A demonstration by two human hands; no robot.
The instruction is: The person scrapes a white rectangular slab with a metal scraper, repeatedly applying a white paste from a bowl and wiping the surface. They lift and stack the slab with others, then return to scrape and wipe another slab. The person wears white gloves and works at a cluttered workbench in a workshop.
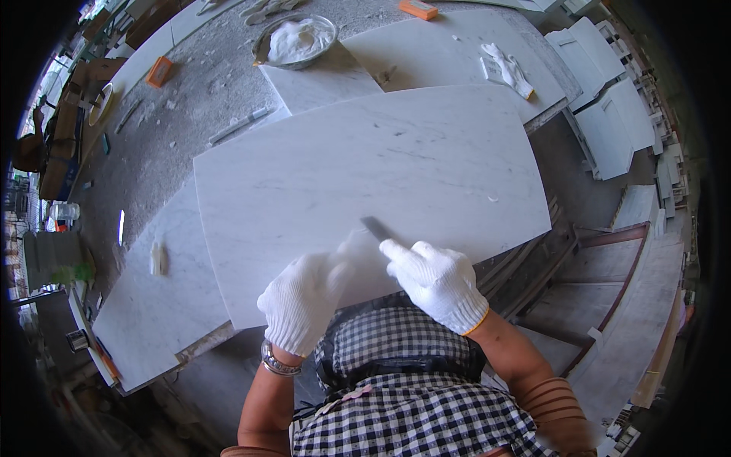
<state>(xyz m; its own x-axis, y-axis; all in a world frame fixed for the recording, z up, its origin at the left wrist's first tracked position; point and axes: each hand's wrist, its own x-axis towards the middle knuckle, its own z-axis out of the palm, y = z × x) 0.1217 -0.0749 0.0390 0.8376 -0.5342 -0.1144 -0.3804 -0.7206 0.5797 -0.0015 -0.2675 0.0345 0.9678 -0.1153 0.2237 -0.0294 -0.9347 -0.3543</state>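
In front of me lies a large white marble slab [365,160] with faint grey veins and a curved far edge. My right hand [438,278], in a white knit glove, grips a flat grey scraper blade [375,227] that slants over the slab's near part. My left hand [304,297] wears a matching glove and hovers beside it, over the near edge. Motion smears the left fingers, so whether they hold anything cannot be made out. A metal watch [279,361] circles my left wrist.
A metal bowl of white powder or paste [297,42] stands beyond the slab on a smaller marble piece. White gloves [506,70] lie at the far right. Another marble slab [164,305] sits left, below a dusty worktop [183,129] with orange boxes [158,71]. Wooden framing [601,266] is right.
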